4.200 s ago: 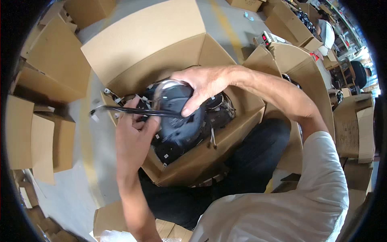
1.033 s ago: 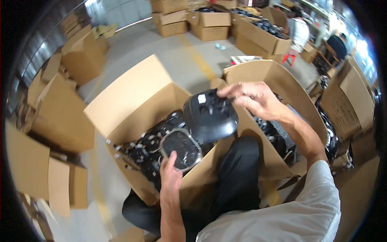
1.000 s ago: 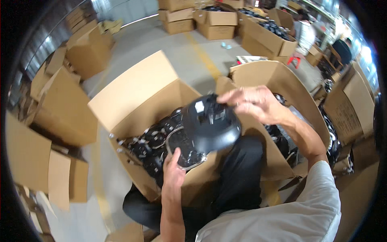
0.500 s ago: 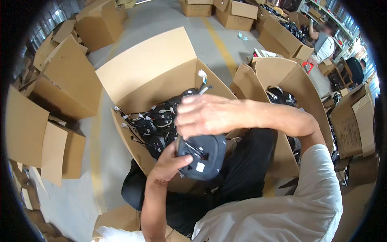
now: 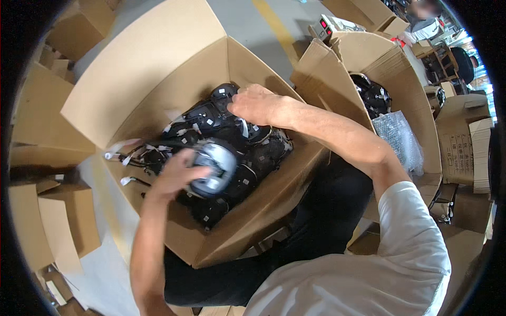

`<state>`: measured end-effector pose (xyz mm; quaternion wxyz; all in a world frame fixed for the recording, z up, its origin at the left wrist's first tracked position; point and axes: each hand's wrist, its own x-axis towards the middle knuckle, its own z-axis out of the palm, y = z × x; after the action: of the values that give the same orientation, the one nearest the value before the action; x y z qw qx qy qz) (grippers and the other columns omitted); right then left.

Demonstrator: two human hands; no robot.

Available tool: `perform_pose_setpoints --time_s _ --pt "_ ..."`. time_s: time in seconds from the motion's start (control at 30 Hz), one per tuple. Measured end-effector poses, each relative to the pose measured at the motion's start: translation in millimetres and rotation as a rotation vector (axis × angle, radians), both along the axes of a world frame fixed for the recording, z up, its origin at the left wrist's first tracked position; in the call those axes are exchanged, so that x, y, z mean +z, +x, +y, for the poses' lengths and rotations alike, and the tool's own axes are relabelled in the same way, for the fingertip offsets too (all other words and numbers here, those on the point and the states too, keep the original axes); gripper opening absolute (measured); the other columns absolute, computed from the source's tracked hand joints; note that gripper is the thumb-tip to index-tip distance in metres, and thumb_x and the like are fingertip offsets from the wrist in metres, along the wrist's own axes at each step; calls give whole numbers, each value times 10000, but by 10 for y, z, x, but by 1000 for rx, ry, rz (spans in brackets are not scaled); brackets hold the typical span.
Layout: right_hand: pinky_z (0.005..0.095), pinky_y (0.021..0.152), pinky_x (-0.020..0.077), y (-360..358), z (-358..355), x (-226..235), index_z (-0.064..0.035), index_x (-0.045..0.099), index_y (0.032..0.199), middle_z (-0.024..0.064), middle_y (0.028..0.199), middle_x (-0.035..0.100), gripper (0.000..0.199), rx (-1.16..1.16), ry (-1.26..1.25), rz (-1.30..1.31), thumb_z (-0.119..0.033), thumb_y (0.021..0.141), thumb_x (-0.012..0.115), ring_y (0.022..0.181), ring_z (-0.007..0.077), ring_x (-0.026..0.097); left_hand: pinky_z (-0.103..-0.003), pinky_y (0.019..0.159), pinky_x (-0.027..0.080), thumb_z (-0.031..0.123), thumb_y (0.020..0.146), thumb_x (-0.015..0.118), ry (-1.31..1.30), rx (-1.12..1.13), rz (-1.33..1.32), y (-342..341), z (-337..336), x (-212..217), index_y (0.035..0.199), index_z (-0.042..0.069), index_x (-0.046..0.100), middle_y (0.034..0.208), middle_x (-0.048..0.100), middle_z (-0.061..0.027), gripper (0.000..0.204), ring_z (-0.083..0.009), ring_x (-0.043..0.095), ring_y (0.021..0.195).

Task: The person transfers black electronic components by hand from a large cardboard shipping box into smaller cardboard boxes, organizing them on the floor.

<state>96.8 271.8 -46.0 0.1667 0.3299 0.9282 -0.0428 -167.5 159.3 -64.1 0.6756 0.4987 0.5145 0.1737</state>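
A large open cardboard box [image 5: 158, 79] in front of me holds several black round parts with wires and white connectors [image 5: 126, 180]. My left hand [image 5: 176, 174] grips the edge of a black round part with a pale grey face [image 5: 213, 168], which lies on the pile in the box. My right hand [image 5: 255, 105] reaches across the box and closes its fingers on another black part [image 5: 224, 94] at the far side of the pile.
A second open box [image 5: 392, 79] to the right holds more black parts [image 5: 371, 95] and a sheet of bubble wrap [image 5: 400, 139]. Flat and folded cardboard boxes [image 5: 52, 226] lie on the left. Other people [image 5: 427, 21] work at the far right.
The black round part that both hands held up above the box has come down onto the pile. My right hand has left it and moved to the far side of the box.
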Motion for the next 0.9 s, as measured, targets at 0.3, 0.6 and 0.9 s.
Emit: perform_pose_setpoints --time_s 0.3,0.6,0.9 --pt "471 1103 353 480 403 -258 -47 670 1062 102 1099 637 363 -95 214 241 -332 840 711 1192 285 552 -403 982 477 276 805 768 -40 -280 187 1519 369 -2239 1301 4 581 1272 628 -206 596 -340 622 1130" --pt "420 1038 375 724 391 -562 -131 720 882 34 855 712 175 -98 375 290 -291 859 656 1045 200 618 -466 821 529 314 884 671 834 -163 702 1522 -20 -1880 1029 64 607 1012 650 -161 296 -334 650 962" --pt "428 1044 369 777 355 -593 -150 736 817 36 815 719 119 -129 326 132 -226 837 647 1004 208 641 -458 969 446 580 900 603 392 -761 1838 -1047 425 -1153 1362 46 505 1347 576 -106 713 -262 493 1295"
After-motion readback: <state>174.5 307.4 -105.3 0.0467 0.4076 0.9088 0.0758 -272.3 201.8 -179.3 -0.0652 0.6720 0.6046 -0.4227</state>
